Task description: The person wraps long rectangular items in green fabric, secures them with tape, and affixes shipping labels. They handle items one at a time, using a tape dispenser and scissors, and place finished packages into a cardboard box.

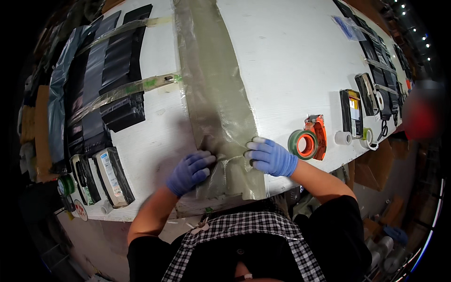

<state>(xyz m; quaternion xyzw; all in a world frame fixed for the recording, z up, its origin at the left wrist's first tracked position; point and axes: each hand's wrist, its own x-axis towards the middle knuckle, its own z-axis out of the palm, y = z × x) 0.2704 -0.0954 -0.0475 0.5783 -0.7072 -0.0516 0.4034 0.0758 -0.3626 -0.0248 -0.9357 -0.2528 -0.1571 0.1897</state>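
Observation:
A long olive-grey plastic sheet (211,70) runs from the far edge of the white table (291,70) down to its near edge. It is creased and bunched between my hands, and its near end lies loose by the apron. My left hand (190,173), in a blue glove with pale fingertips, is closed on the sheet's left side with curled fingers. Opposite it, my right hand (271,158), gloved alike, grips the right side with bent fingers. Whatever lies under the fingertips is hidden. Just right of that hand rests an orange tape dispenser (319,136) with a green-edged tape roll (303,144).
Stacks of black and grey plastic bags (120,66) lie at left under clear tape strips (124,91). Open boxes (114,176) stand near the left corner. At right are another box (351,113), a white roll (343,137), scissors (384,128) and more bags (376,56).

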